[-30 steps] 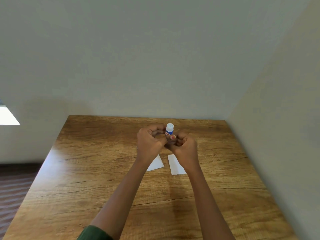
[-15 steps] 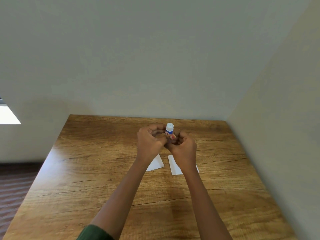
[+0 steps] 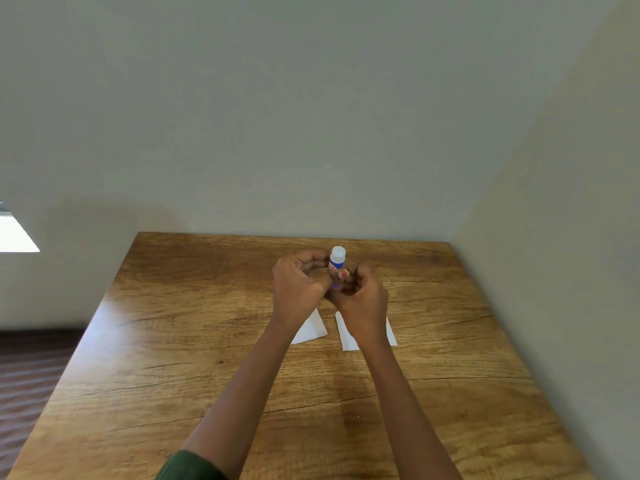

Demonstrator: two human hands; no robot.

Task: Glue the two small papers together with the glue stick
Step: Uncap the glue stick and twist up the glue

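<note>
**Glue stick held upright, cap on**

Both hands, left (image 3: 298, 289) and right (image 3: 362, 299), close around the blue-and-white plastic glue stick (image 3: 336, 260), long axis vertical. Two small white papers (image 3: 311, 329) lie at 6 o'clock, flat on the wooden tabletop (image 3: 180, 341).

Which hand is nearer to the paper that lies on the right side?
Right. The right hand is over the right paper, partly hiding it; the left hand is further left.
</note>
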